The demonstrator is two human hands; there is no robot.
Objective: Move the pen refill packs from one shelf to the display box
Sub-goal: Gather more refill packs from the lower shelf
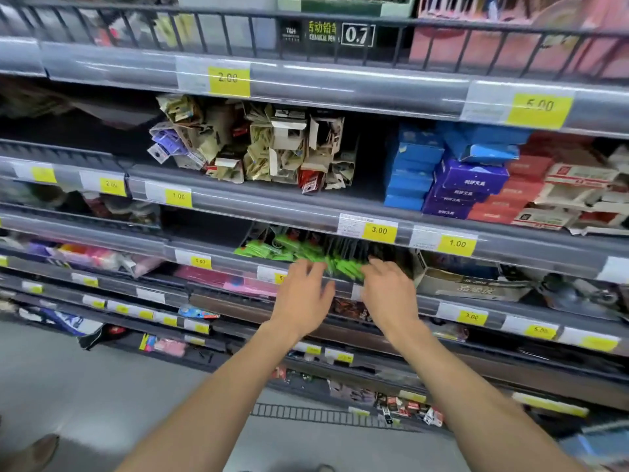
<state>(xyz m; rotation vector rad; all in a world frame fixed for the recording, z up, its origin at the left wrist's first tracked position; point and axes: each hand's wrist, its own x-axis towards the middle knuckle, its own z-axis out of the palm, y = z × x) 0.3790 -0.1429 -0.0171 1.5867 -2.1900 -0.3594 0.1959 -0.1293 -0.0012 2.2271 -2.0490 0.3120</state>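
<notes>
Grey shelving: a store rack [340, 206] with tiers of clear price rails and yellow tags fills the view; frame is motion-blurred.
Cardboard display box: a tan open box [473, 284] sits on the same tier, just to the right of the hands; whether this is the target box is a judgement only.
Refill packs: green-headed packs [306, 253] bunched on the tier under the 3.00 tag, behind the rail, directly ahead of both hands.
Pack orientation: long axis seems to run front to back, green ends toward the aisle; blur leaves this uncertain.
Left hand [301, 294]: fingers spread wide at the rail, tips at the packs, nothing enclosed.
Right hand [388, 291]: grip likewise spread, fingertips over the green ends, nothing enclosed.
Progress: early, by my reading; the packs lie on the shelf, none visibly lifted, and none visible in the box.
Left to do: gather, lift, carry right, set in.
</notes>
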